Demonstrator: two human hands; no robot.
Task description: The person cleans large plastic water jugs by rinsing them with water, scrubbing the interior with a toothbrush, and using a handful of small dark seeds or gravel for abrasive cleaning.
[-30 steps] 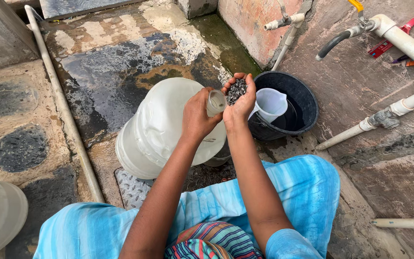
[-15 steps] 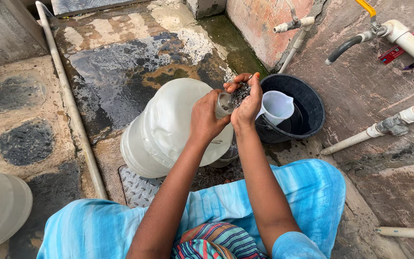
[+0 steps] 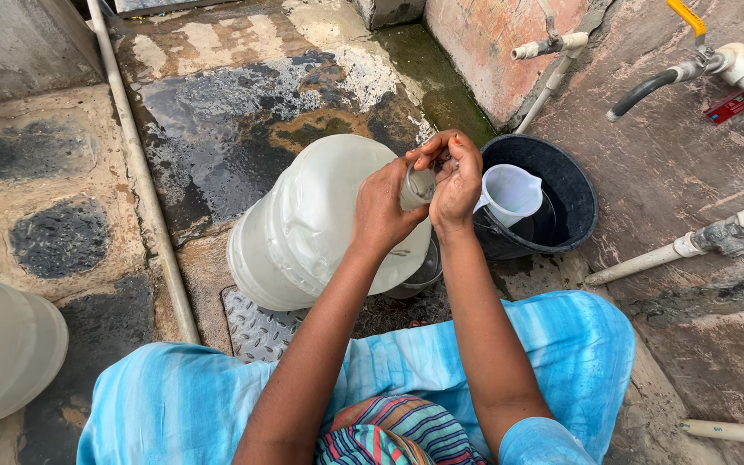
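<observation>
My hands at the jug's mouth

My left hand [image 3: 385,207] grips the jug [image 3: 316,222] neck, right hand [image 3: 454,176] cupped over it (mouth points right, toward the black tub [image 3: 574,211]); wet concrete floor [image 3: 217,103].

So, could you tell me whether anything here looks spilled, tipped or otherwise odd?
The big translucent water jug is tilted on its side, with both hands, left and right, at its neck. The concrete floor behind is wet and stained, with greenish growth by the wall. Nothing looks broken.
</observation>
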